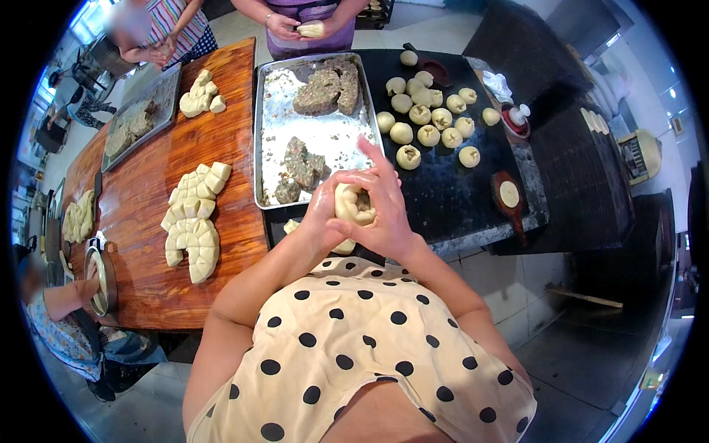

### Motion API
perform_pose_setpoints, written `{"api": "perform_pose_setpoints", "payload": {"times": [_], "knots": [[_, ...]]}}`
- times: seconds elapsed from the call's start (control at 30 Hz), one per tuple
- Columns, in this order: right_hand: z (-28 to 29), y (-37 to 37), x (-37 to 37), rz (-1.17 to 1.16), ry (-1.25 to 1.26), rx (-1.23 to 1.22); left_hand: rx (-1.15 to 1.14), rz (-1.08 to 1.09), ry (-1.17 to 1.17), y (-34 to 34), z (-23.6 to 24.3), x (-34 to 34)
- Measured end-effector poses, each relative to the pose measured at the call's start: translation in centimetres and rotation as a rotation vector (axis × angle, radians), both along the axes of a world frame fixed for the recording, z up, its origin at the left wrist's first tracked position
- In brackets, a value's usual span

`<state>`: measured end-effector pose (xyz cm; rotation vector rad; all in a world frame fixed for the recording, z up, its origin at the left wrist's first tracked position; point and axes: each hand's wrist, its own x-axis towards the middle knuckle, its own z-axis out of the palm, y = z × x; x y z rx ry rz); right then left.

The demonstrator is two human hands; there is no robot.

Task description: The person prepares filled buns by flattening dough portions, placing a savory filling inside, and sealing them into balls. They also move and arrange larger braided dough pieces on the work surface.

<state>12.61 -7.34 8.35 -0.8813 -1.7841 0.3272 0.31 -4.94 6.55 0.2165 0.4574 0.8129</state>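
Observation:
A round, pale dough bun (345,201) with a gathered hole at its top is cupped between my two hands. My left hand (320,215) curls around its left side. My right hand (389,220) wraps its right side, with a finger stretched upward. What lies inside the bun is hard to make out. Just below my hands, dough pieces (344,247) are partly hidden by my wrists. Beyond them stands a metal tray (277,122) with a large slab of speckled filling (316,94) and a smaller lump (298,162).
Several shaped buns (408,156) sit on the black worktop (450,196) at right, near a wooden-handled round tool (509,194) and a white-knobbed stamp (519,114). Cut dough (193,236) lies on the wooden table (244,244). Co-workers stand opposite and at left; one holds dough (311,29).

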Motion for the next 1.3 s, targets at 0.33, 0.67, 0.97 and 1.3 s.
{"api": "perform_pose_setpoints", "payload": {"times": [0.33, 0.67, 0.97, 1.3], "knots": [[-0.9, -0.6, -0.8, -0.054, 0.505, -0.167, 0.016, 0.060, -0.274, -0.3, -0.2, 0.0], [-2.2, -0.2, -0.4, -0.075, 0.294, -0.106, -0.023, 0.114, -0.014, -0.3, -3.6, 2.2], [-2.4, 0.5, -0.3, -0.147, 0.386, -0.232, -0.048, 0.057, -0.103, 0.0, -0.7, 2.0], [-2.5, -0.1, 2.1, -0.127, 0.118, 0.016, 0.147, -0.207, 0.032, 1.5, -1.6, 2.3]]}}
